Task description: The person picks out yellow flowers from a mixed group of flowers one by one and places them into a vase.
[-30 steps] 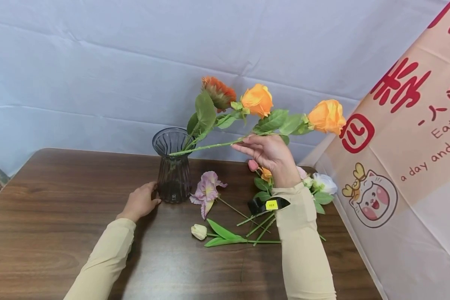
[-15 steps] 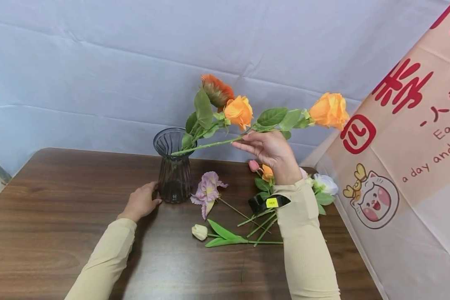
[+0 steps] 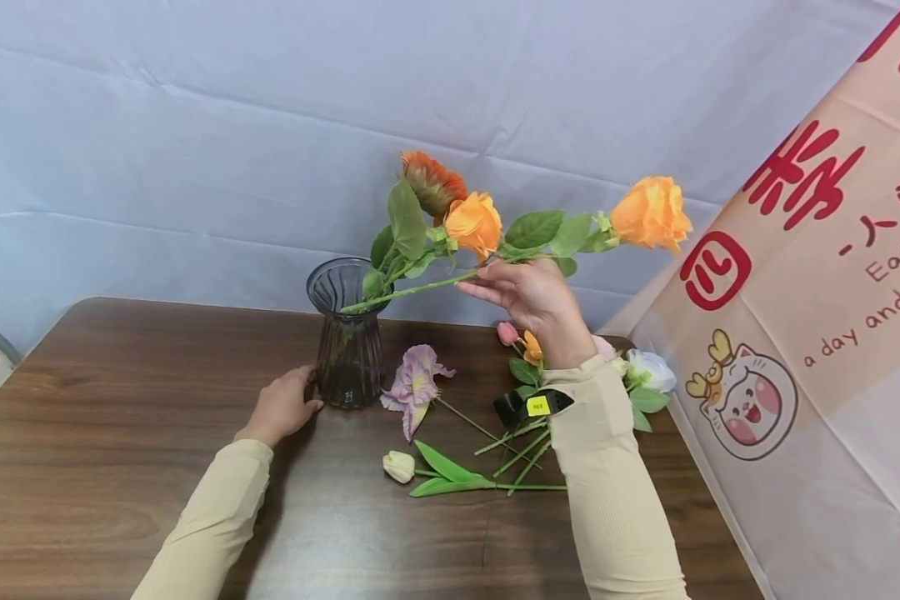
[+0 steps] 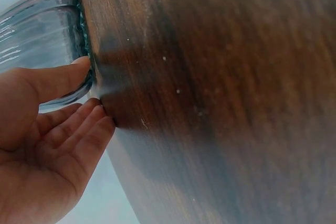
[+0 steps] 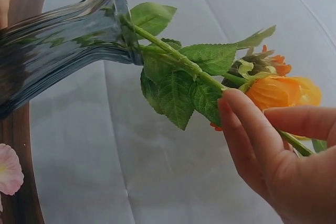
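A grey ribbed glass vase [image 3: 350,358] stands upright on the table. My left hand [image 3: 281,406] rests beside its base, thumb touching the glass and fingers fairly straight in the left wrist view. My right hand [image 3: 532,304] is raised to the right of the vase and pinches the green stem of an orange rose [image 3: 651,213]. Its bloom points right, and the stem's lower end is at the vase's mouth. Another orange rose [image 3: 474,225] and a darker orange flower [image 3: 433,183] lean rightward out of the vase. Leaves crowd round the stem in the right wrist view.
On the wooden table [image 3: 120,467] lie a purple flower [image 3: 415,385], a white tulip [image 3: 399,467] with green leaves, and a pink bud [image 3: 507,332]. A pale blue-white flower [image 3: 648,369] is at the right edge. A pale cloth [image 3: 232,150] hangs behind; a printed banner [image 3: 802,275] borders the right.
The middle orange rose has swung left and slightly down, nearer the vase. The right hand and its rose have risen slightly. The left hand keeps its place at the vase.
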{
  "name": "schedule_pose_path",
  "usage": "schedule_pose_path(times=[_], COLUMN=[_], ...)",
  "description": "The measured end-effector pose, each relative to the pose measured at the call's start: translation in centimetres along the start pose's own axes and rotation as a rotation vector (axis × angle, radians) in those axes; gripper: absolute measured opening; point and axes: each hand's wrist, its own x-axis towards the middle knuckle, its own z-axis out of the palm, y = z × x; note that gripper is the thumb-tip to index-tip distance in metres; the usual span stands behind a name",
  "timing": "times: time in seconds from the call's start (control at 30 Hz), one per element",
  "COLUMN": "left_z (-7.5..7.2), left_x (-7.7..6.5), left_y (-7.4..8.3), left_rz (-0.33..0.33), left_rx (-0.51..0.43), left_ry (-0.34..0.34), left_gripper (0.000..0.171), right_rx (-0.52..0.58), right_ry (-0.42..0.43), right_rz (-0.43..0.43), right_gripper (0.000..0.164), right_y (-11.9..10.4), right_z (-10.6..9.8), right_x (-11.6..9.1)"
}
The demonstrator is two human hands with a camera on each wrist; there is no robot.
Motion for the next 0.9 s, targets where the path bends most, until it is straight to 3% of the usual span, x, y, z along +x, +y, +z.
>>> schedule_pose_path(times=[0.3, 0.67, 0.9], left_z=[0.05, 0.26, 0.25], left_x=[-0.04, 0.01, -0.04], left_y=[0.02, -0.03, 0.07], left_rz=[-0.011, -0.010, -0.013], left_rx=[-0.003, 0.022, 0.020], left_ry=[-0.014, -0.002, -0.002], left_gripper=[0.056, 0.056, 0.056], right_rx=[-0.083, -0.146, -0.183], right_ry=[-0.029, -0.124, -0.121], right_rz=[-0.017, -0.029, -0.020], right_gripper=[0.024, 0.018, 0.012], right_y=[0.19, 0.72, 0.90], right_z=[0.50, 0.67, 0.99], right_x=[0.03, 0.25, 0.41])
